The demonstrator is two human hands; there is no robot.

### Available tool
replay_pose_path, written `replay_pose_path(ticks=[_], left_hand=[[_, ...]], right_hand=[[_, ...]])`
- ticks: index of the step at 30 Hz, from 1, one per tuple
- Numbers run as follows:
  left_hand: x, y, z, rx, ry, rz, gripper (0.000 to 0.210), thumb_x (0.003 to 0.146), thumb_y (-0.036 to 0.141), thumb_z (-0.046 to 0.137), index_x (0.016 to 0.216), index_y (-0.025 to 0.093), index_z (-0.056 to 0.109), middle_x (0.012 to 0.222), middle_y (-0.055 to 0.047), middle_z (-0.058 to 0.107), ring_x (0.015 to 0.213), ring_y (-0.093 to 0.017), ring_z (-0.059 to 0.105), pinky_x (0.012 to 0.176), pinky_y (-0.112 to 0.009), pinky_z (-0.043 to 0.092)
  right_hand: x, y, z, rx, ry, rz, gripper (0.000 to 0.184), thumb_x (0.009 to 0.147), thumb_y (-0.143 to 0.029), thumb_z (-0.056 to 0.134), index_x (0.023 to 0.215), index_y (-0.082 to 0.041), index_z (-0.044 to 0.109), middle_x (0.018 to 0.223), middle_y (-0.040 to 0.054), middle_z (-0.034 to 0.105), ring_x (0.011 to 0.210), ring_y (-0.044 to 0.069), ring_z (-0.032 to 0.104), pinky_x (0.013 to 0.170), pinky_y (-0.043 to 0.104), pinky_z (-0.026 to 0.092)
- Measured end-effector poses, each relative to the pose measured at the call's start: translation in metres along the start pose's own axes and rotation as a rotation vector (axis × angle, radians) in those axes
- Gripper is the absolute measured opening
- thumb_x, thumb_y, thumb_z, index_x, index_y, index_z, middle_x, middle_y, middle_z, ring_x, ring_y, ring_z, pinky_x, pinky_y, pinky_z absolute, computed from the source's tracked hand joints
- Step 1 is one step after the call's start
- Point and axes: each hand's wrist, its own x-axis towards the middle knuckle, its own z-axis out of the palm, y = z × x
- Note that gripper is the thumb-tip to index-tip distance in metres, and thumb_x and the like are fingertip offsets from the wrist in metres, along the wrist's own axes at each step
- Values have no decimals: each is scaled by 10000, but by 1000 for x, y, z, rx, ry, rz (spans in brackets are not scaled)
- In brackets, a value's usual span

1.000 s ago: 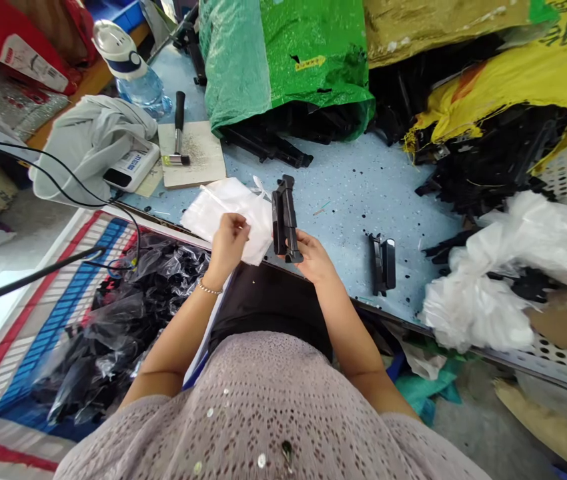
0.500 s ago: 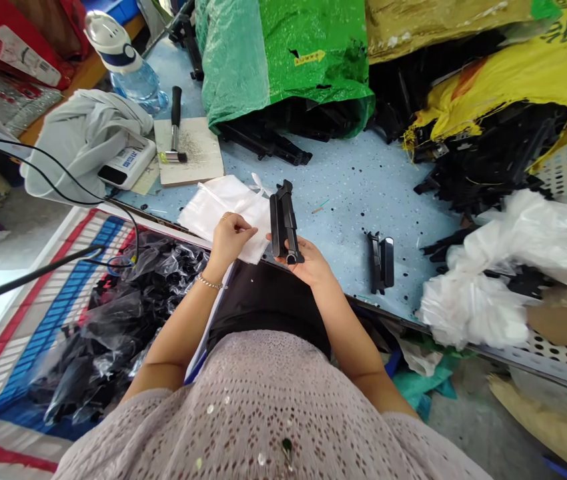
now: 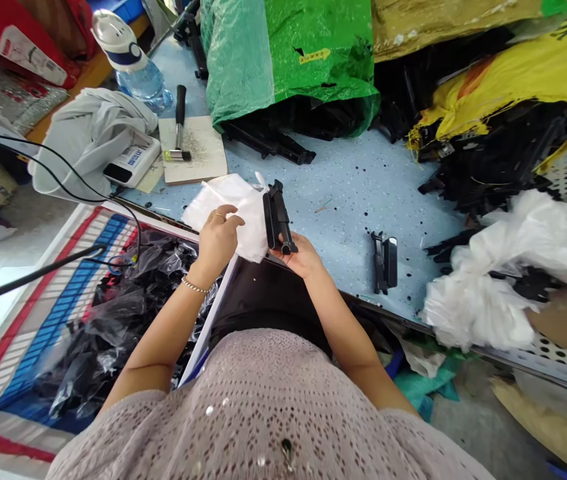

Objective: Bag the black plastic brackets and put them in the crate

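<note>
My right hand [image 3: 302, 255] grips the near end of a long black plastic part [image 3: 277, 217], which stands tilted over the table's front edge. To its left lies a stack of thin white plastic bags [image 3: 248, 230]. My left hand [image 3: 217, 241] is over the left side of these bags, its fingers bent and slightly apart, with nothing visible held in them. Whether the fingertips press on the top bag is hard to see. A second black plastic part [image 3: 384, 262] lies on the blue speckled table [image 3: 343, 200] to the right.
A green sack [image 3: 318, 60] and a yellow sack [image 3: 518, 80] spill black parts at the back. A brush [image 3: 180, 127] lies on a board [image 3: 203, 160]. At left are a scale [image 3: 136, 160], a bottle [image 3: 138, 77] and a bin of bagged parts [image 3: 113, 320]. Crumpled plastic [image 3: 478, 293] sits right.
My left hand has moved left and up across the white bags, its fingers loosening from a pinch. The black part in my right hand has shifted slightly left and up.
</note>
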Motion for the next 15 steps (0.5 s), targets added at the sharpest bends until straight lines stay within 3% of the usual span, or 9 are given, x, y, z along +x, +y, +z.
replay_pose_path(ticks=[2, 5, 7, 9, 11, 13, 15], left_hand=[[-1, 2, 0, 144, -101, 71, 358, 877, 71, 448, 1013, 186, 758, 1178, -117, 699, 1038, -247, 652, 924, -410, 552], [-2, 5, 1, 187, -135, 107, 427, 914, 89, 435, 1210, 157, 735, 1258, -144, 687, 1099, -261, 667, 969, -416, 567], [-4, 8, 1, 156, -141, 111, 450, 930, 119, 462, 1321, 159, 681, 1342, -153, 647, 1067, -238, 685, 971, -398, 579], [-7, 11, -1, 96, -161, 126, 502, 934, 118, 470, 1412, 167, 614, 1405, -162, 601, 1020, -206, 699, 957, -372, 593], [-12, 14, -3, 59, -171, 167, 557, 941, 91, 444, 1482, 172, 545, 1453, -176, 560, 1106, -215, 689, 991, -377, 591], [-22, 19, -6, 42, -177, 245, 578, 962, 84, 426, 1527, 185, 495, 1470, -179, 544, 1285, -252, 622, 1077, -409, 558], [-36, 24, -5, -4, -211, 345, 580, 987, 100, 437, 1555, 214, 461, 1466, -168, 554, 1384, -264, 560, 1146, -425, 520]], right_hand=[[-10, -4, -1, -51, 0, -52, 275, 666, -309, 929, 777, -200, 702, 773, -9, 729, 707, 147, 684, 715, 310, 648], [-36, -7, -6, -106, -14, -114, 283, 698, -347, 910, 859, -209, 723, 798, -19, 725, 705, 132, 678, 690, 267, 630], [-55, -6, -12, -106, -124, -8, 299, 728, -371, 888, 908, -199, 722, 826, 1, 737, 699, 137, 689, 651, 255, 623], [-68, -1, -16, -60, -281, 208, 348, 746, -384, 868, 976, -167, 722, 867, 33, 752, 705, 141, 705, 617, 235, 618], [-69, 5, -18, 17, -370, 381, 384, 776, -381, 835, 1047, -137, 715, 899, 47, 759, 715, 123, 708, 603, 193, 608], [-59, 10, -15, 84, -353, 410, 356, 828, -369, 780, 1088, -137, 705, 916, 37, 758, 726, 99, 698, 608, 161, 596], [-45, 12, -10, 79, -265, 316, 272, 850, -358, 743, 1039, -165, 704, 897, 21, 747, 731, 103, 689, 632, 181, 601]])
